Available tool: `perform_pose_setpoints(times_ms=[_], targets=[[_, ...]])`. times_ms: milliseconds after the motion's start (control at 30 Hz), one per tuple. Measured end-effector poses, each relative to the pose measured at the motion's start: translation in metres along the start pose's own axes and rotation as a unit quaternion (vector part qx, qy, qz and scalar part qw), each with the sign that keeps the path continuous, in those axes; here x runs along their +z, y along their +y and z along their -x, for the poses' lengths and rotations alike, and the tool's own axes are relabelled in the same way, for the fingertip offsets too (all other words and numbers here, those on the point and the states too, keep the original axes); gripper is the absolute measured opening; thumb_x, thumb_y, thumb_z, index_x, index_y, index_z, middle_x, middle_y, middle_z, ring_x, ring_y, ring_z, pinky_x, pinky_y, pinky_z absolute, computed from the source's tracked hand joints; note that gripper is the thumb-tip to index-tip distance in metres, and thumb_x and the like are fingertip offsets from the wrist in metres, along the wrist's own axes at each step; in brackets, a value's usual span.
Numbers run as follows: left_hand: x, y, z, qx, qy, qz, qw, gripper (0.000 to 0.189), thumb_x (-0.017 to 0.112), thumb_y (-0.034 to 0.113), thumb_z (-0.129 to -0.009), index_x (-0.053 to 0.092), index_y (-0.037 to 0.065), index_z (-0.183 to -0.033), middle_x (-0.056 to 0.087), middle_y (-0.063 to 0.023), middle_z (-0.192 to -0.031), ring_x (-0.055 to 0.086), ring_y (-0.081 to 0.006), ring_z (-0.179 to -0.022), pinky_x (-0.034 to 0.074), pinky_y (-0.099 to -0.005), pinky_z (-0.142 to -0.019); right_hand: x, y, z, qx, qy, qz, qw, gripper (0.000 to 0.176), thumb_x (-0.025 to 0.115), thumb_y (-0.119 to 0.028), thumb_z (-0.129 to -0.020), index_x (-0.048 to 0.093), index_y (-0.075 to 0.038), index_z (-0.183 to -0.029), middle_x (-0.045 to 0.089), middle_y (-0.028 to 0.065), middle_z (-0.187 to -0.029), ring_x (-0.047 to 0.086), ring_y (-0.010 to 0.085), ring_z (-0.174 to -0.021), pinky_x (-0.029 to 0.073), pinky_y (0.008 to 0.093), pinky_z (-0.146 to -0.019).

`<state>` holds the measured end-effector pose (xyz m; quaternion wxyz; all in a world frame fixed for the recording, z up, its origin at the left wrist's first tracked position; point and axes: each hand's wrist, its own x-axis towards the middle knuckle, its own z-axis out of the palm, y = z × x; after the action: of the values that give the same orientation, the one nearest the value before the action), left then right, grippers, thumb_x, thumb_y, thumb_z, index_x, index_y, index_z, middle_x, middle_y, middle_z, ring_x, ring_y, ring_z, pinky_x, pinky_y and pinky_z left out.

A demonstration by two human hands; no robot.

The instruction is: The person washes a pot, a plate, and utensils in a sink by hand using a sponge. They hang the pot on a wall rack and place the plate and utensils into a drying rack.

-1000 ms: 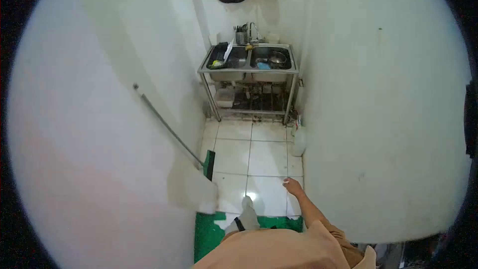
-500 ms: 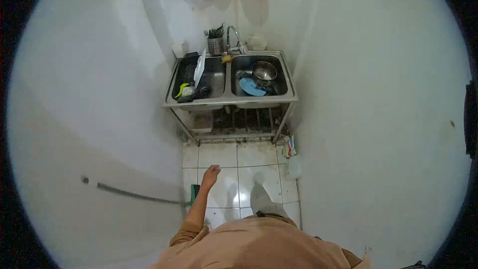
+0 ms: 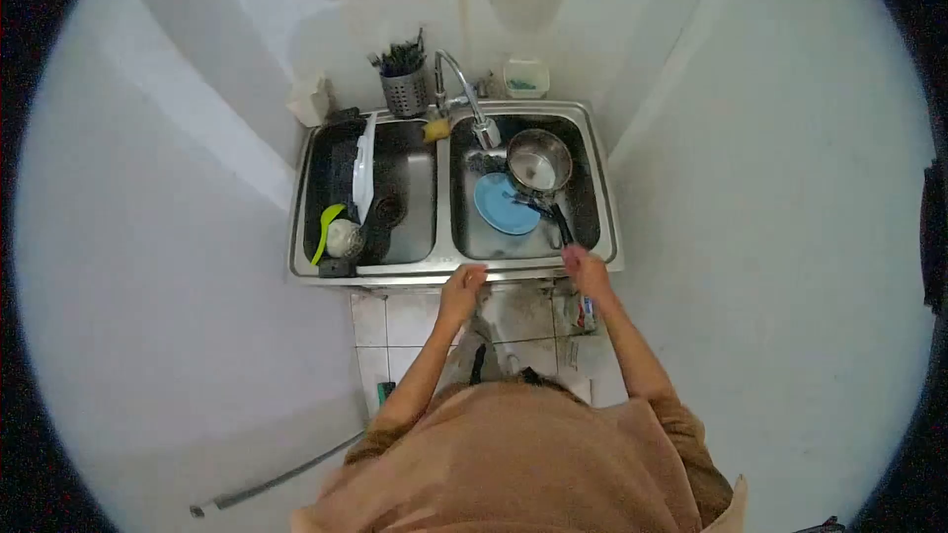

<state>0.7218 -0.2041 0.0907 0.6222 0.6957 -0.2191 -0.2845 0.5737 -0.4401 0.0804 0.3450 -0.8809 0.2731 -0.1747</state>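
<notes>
My left hand (image 3: 461, 294) hovers at the front rim of a steel double sink (image 3: 395, 276), its fingers loosely curled with nothing in them. Over the right front edge is my right hand (image 3: 590, 274), blurred, with its fingertips close to the end of a black handle (image 3: 562, 225). That handle leans toward me in the right basin. A steel pot (image 3: 539, 163) stands behind it, beside a blue plate (image 3: 499, 205) with cutlery (image 3: 528, 201) across its edge. The curved faucet (image 3: 459, 74) reaches over this basin.
The left basin holds a white tray-like piece (image 3: 364, 168) on edge, a lime-green ladle (image 3: 326, 234) and a whitish round item (image 3: 344, 238). A yellow sponge (image 3: 435, 129) lies on the divider. Behind stand a utensil holder (image 3: 404, 95) and a small white container (image 3: 525, 79). Walls close in both sides.
I have come closer to the sink, which now appears larger. My left hand has risen to its front rim. My right hand has come into view near the black handle.
</notes>
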Motion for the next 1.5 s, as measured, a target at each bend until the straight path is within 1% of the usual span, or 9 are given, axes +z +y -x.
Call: perform_pose_setpoints(times_ms=[200, 400, 667, 1067, 1167, 1200, 1267, 1367, 1500], targets=[[0.008, -0.023, -0.121, -0.048, -0.075, -0.071, 0.993, 0.025, 0.055, 0.012, -0.082, 0.053, 0.004, -0.106, 0.058, -0.0063, -0.095, 0.055, -0.0157, -0.082, 0.042, -0.0274, -0.074, 0.037, -0.02, -0.124, 0.039, -0.003, 0.034, 0.999, 0.023, 0.051, -0.02, -0.08, 0.057, -0.002, -0.093, 0.059, 0.0194, -0.076, 0.058, 0.0353, -0.075, 0.045, 0.0391, -0.067], [0.014, -0.023, -0.157, -0.064, -0.128, -0.144, 0.979, 0.036, 0.056, 0.013, -0.081, 0.047, 0.005, -0.116, 0.055, -0.01, -0.109, 0.057, -0.018, -0.088, 0.044, -0.0282, -0.077, 0.143, 0.075, -0.132, 0.07, -0.244, 0.199, 0.947, 0.037, 0.049, -0.013, -0.075, 0.051, 0.012, -0.102, 0.048, 0.0297, -0.111, 0.045, 0.0367, -0.109, 0.038, 0.0405, -0.091], [0.029, -0.088, -0.146, -0.137, -0.139, 0.042, 0.98, 0.034, 0.055, 0.019, -0.083, 0.05, 0.006, -0.113, 0.057, -0.0102, -0.104, 0.057, -0.0193, -0.088, 0.043, -0.0322, -0.078, 0.161, 0.104, -0.165, 0.134, -0.323, 0.217, 0.911, 0.028, 0.053, -0.008, -0.072, 0.057, 0.01, -0.093, 0.053, 0.0267, -0.101, 0.053, 0.032, -0.094, 0.043, 0.0403, -0.082], [0.088, -0.099, -0.179, -0.277, -0.058, -0.081, 0.956, 0.027, 0.049, 0.018, -0.085, 0.052, 0.0, -0.104, 0.058, -0.0107, -0.097, 0.057, -0.0211, -0.084, 0.043, -0.0315, -0.076, 0.166, 0.116, -0.155, 0.085, -0.284, 0.261, 0.919, 0.022, 0.051, -0.013, -0.076, 0.056, 0.002, -0.091, 0.056, 0.0221, -0.092, 0.057, 0.034, -0.082, 0.047, 0.0402, -0.069], [0.106, -0.244, -0.168, 0.135, -0.083, -0.514, 0.843, 0.028, 0.047, 0.018, -0.084, 0.052, -0.002, -0.103, 0.056, -0.0141, -0.1, 0.056, -0.0238, -0.089, 0.043, -0.0333, -0.079, 0.157, 0.101, -0.163, 0.129, -0.319, 0.226, 0.911, 0.023, 0.053, -0.016, -0.075, 0.056, 0.001, -0.091, 0.056, 0.0225, -0.093, 0.056, 0.0368, -0.084, 0.046, 0.0429, -0.069], [0.105, -0.229, -0.168, 0.134, -0.084, -0.513, 0.844, 0.028, 0.047, 0.018, -0.084, 0.052, -0.002, -0.103, 0.056, -0.0141, -0.1, 0.056, -0.0238, -0.089, 0.043, -0.0333, -0.079, 0.151, 0.092, -0.164, 0.128, -0.326, 0.215, 0.912, 0.023, 0.054, -0.017, -0.074, 0.055, 0.001, -0.09, 0.057, 0.0222, -0.093, 0.056, 0.0369, -0.085, 0.046, 0.0441, -0.069], [0.097, -0.164, -0.177, -0.155, 0.024, -0.154, 0.976, 0.032, 0.047, 0.02, -0.083, 0.051, -0.001, -0.107, 0.055, -0.0178, -0.104, 0.053, -0.0289, -0.097, 0.042, -0.0362, -0.083, 0.141, 0.077, -0.164, 0.124, -0.337, 0.193, 0.913, 0.025, 0.056, -0.02, -0.074, 0.055, 0.001, -0.087, 0.057, 0.0217, -0.091, 0.055, 0.0372, -0.086, 0.045, 0.0465, -0.069], [0.096, -0.131, -0.186, -0.148, -0.122, -0.404, 0.894, 0.04, 0.047, 0.024, -0.082, 0.049, -0.001, -0.113, 0.053, -0.0192, -0.111, 0.05, -0.0316, -0.104, 0.041, -0.038, -0.086, 0.164, 0.106, -0.146, 0.081, -0.325, 0.16, 0.929, 0.028, 0.058, -0.023, -0.073, 0.055, 0.001, -0.086, 0.057, 0.0215, -0.09, 0.055, 0.0369, -0.087, 0.044, 0.0476, -0.069], [0.118, -0.179, -0.182, -0.245, 0.034, -0.172, 0.954, 0.043, 0.046, 0.025, -0.083, 0.045, -0.002, -0.117, 0.051, -0.0196, -0.115, 0.049, -0.0308, -0.105, 0.04, -0.0371, -0.086, 0.17, 0.114, -0.144, 0.087, -0.291, 0.069, 0.95, 0.035, 0.062, -0.03, -0.07, 0.056, 0.002, -0.084, 0.058, 0.0219, -0.085, 0.056, 0.038, -0.083, 0.044, 0.0471, -0.07]])
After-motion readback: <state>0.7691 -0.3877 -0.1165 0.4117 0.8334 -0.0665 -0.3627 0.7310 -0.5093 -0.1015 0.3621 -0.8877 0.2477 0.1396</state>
